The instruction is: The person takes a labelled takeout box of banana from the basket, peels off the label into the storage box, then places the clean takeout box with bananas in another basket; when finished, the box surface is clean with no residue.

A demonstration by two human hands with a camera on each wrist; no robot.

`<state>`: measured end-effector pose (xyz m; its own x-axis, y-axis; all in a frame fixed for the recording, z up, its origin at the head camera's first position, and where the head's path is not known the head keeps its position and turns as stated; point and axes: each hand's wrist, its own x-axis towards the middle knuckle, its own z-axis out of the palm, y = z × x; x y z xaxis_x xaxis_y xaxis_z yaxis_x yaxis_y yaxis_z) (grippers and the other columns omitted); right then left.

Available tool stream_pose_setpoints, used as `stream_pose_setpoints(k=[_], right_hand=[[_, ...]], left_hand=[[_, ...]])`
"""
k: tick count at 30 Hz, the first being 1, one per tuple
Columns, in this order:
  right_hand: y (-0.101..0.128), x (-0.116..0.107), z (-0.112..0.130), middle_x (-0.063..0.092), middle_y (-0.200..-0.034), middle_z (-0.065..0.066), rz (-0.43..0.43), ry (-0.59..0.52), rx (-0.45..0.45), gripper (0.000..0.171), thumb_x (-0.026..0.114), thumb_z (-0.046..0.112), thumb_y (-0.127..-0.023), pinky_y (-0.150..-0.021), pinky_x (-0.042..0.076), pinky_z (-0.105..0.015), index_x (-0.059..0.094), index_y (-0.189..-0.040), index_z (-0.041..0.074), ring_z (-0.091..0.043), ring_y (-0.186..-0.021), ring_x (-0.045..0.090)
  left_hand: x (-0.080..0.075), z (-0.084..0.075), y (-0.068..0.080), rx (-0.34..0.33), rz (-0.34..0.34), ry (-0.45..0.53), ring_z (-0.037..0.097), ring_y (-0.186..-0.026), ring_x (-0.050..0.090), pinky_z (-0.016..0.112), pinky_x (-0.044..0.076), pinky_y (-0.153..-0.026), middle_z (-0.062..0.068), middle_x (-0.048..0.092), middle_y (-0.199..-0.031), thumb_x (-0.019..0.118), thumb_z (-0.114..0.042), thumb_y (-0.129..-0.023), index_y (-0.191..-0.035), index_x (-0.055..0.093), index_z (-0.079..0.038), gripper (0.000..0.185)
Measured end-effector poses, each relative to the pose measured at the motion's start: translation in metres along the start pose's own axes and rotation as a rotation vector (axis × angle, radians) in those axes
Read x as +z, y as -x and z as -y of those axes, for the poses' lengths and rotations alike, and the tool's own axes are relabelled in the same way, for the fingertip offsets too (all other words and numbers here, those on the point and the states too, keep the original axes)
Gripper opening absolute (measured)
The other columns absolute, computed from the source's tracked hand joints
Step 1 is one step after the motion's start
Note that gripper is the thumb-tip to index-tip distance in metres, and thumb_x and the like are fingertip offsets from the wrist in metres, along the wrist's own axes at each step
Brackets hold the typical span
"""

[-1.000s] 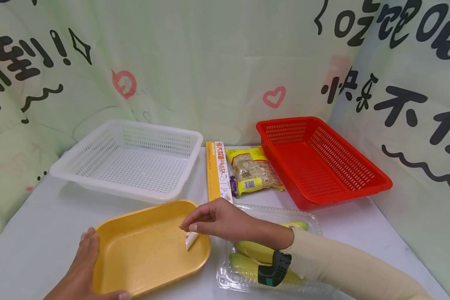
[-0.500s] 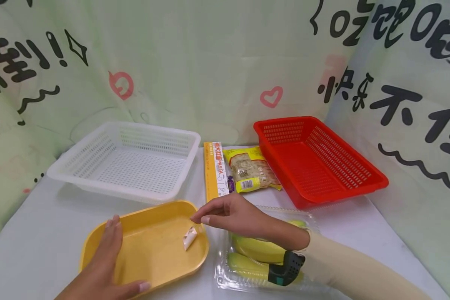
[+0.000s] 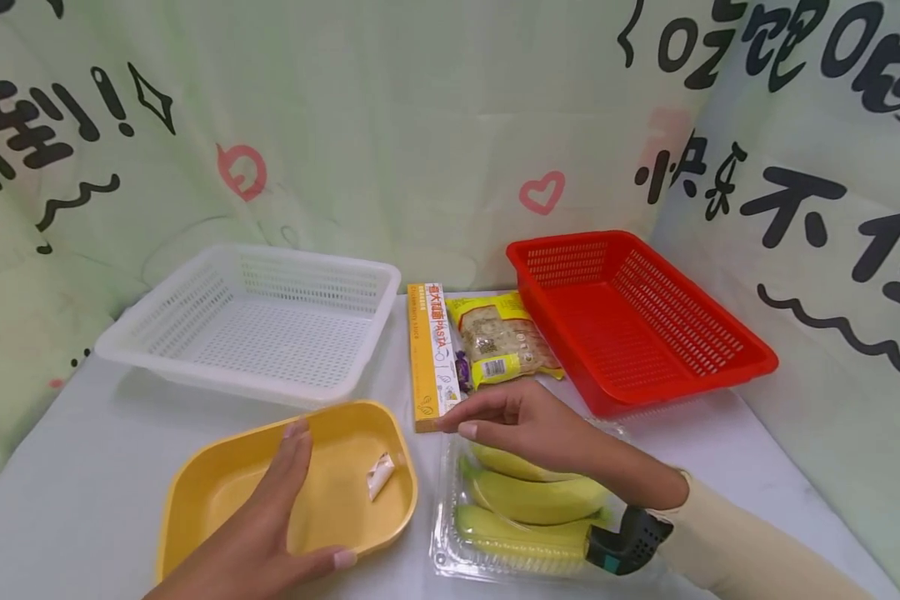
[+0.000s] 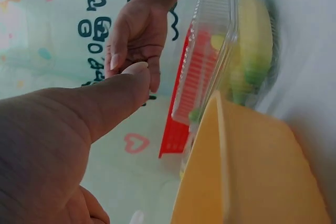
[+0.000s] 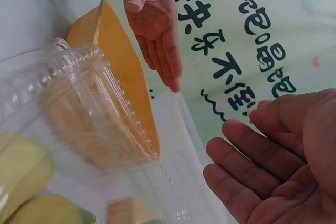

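Yellow plastic, shallow and rectangular, the tray point(image 3: 217, 487) is sitting at the near left of the pale tabletop point(image 3: 75, 467), and a small crumpled white wrapper point(image 3: 379, 476) is lying inside it, toward its right wall. The left hand point(image 3: 270, 521) is hovering over the tray's middle with its fingers straight and close together, gripping nothing; the left wrist view shows only its thumb extended. The right hand point(image 3: 525, 425) is hanging above the far edge of a clear plastic clamshell box of yellow bananas point(image 3: 528, 500), its fingers loosely curled and slightly apart, holding nothing; its fingertips are pointing toward the near end of a long orange-and-white pasta box point(image 3: 432, 350). Just beside that box a yellow packet of dried food point(image 3: 502, 337) is lying flat, with a small purple candy point(image 3: 462, 367) tucked between the two. A white perforated plastic basket point(image 3: 255, 321) is standing behind the tray, and a red perforated plastic basket point(image 3: 637, 321) is standing at the far right, both with nothing visible in them.

Judging from this arrangement, the light tray could skid or tip if the left hand were pressing on its rim, spilling the wrapper, and the right sleeve could be dragging the flimsy clamshell sideways.
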<state>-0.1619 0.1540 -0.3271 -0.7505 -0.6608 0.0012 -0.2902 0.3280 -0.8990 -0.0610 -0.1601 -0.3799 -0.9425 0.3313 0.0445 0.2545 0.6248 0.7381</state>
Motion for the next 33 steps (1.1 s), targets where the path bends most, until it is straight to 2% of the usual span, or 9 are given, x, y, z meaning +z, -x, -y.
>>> stream_pose_setpoints(k=[6,12,13,15,19,21,24,27,33], right_hand=[[0.015,-0.016,-0.002,0.069,-0.116,0.005,-0.019,0.041,0.029,0.025,0.062,0.018,-0.097,-0.079,0.054,-0.028,0.071,-0.119,0.019,-0.025,-0.106,0.06],[0.031,-0.029,-0.011,0.068,-0.119,0.002,-0.054,0.061,0.043,0.028,0.061,0.016,-0.097,-0.083,0.055,-0.029,0.069,-0.124,0.016,-0.017,-0.109,0.062],[0.034,-0.031,-0.014,0.067,-0.12,0.001,-0.057,0.058,0.036,0.028,0.06,0.015,-0.097,-0.085,0.054,-0.03,0.068,-0.124,0.014,-0.016,-0.11,0.062],[0.039,-0.035,-0.018,0.067,-0.121,0.0,-0.064,0.056,0.023,0.029,0.06,0.014,-0.097,-0.088,0.053,-0.031,0.067,-0.125,0.013,-0.015,-0.112,0.061],[0.05,-0.043,-0.025,0.066,-0.123,-0.002,-0.095,0.063,0.012,0.031,0.061,0.013,-0.097,-0.088,0.053,-0.03,0.066,-0.127,0.011,-0.019,-0.113,0.061],[0.055,-0.047,-0.028,0.066,-0.123,-0.003,-0.117,0.07,0.016,0.032,0.061,0.014,-0.097,-0.087,0.053,-0.031,0.065,-0.128,0.01,-0.025,-0.113,0.061],[0.064,-0.052,-0.033,0.066,-0.124,-0.004,-0.159,0.083,0.028,0.033,0.062,0.013,-0.096,-0.085,0.055,-0.035,0.065,-0.129,0.01,-0.032,-0.112,0.061],[0.075,-0.058,-0.037,0.066,-0.123,-0.002,-0.216,0.108,0.046,0.033,0.062,0.012,-0.096,-0.083,0.055,-0.034,0.065,-0.129,0.011,-0.027,-0.112,0.062],[0.102,-0.073,-0.05,0.066,-0.123,0.0,-0.258,0.139,0.065,0.037,0.062,0.011,-0.095,-0.079,0.057,-0.034,0.062,-0.132,0.009,-0.011,-0.111,0.062]], left_hand=[[0.008,-0.014,-0.009,-0.079,0.08,0.03,0.024,-0.147,0.0,0.0,-0.002,-0.098,0.0,-0.007,-0.162,0.072,-0.064,-0.074,-0.156,0.0,-0.009,0.123],[0.017,-0.026,-0.019,-0.12,0.149,0.031,0.01,-0.145,-0.005,0.034,0.008,-0.114,-0.012,-0.011,-0.159,0.071,-0.069,-0.072,-0.156,-0.002,-0.015,0.124],[0.019,-0.027,-0.02,-0.105,0.154,0.042,0.011,-0.145,-0.005,0.039,0.008,-0.114,-0.011,-0.011,-0.16,0.071,-0.068,-0.073,-0.156,-0.002,-0.015,0.123],[0.023,-0.029,-0.022,-0.069,0.164,0.061,0.012,-0.145,-0.007,0.038,0.007,-0.114,-0.009,-0.012,-0.16,0.072,-0.065,-0.074,-0.155,-0.002,-0.013,0.122],[0.031,-0.032,-0.025,-0.011,0.174,0.105,0.011,-0.145,-0.009,0.019,-0.001,-0.111,-0.006,-0.012,-0.16,0.073,-0.061,-0.077,-0.155,-0.002,-0.012,0.118],[0.034,-0.035,-0.026,-0.002,0.176,0.118,0.009,-0.145,-0.009,0.014,-0.002,-0.109,-0.008,-0.012,-0.16,0.073,-0.061,-0.077,-0.155,-0.002,-0.013,0.118],[0.039,-0.037,-0.029,0.023,0.182,0.144,0.01,-0.145,-0.009,0.032,0.002,-0.115,-0.009,-0.012,-0.16,0.073,-0.059,-0.078,-0.156,-0.001,-0.013,0.117],[0.044,-0.038,-0.031,0.045,0.195,0.17,0.01,-0.145,-0.01,0.046,0.004,-0.115,-0.01,-0.013,-0.16,0.074,-0.056,-0.078,-0.155,-0.002,-0.014,0.116],[0.055,-0.045,-0.036,0.065,0.216,0.256,0.012,-0.145,-0.008,0.049,0.005,-0.115,-0.008,-0.011,-0.16,0.077,-0.051,-0.078,-0.156,0.0,-0.011,0.117]])
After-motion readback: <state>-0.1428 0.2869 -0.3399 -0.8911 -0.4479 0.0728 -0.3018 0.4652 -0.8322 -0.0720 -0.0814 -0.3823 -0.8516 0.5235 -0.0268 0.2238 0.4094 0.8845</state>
